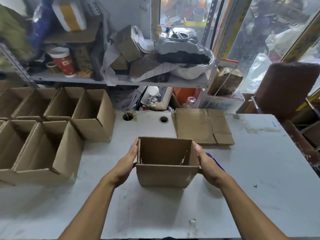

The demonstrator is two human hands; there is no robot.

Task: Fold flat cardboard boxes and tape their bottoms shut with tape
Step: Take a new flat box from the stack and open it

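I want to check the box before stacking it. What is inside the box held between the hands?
The box looks empty: only bare cardboard walls and part of its bottom show. The near wall hides the rest of the bottom.

Open box (167, 162) mid desk (259, 170), between left hand (127, 163) & right hand (207, 166). Erected boxes (52, 135) to left, flat cardboard (201, 126) behind-right, shelf (121, 80) at back.

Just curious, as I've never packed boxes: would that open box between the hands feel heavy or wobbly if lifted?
Probably light: the box looks empty, with thin corrugated walls. Likely a bit flexible, since the top is open and the left hand and right hand press its sides. It seems unlikely to tip, standing flat on the table.
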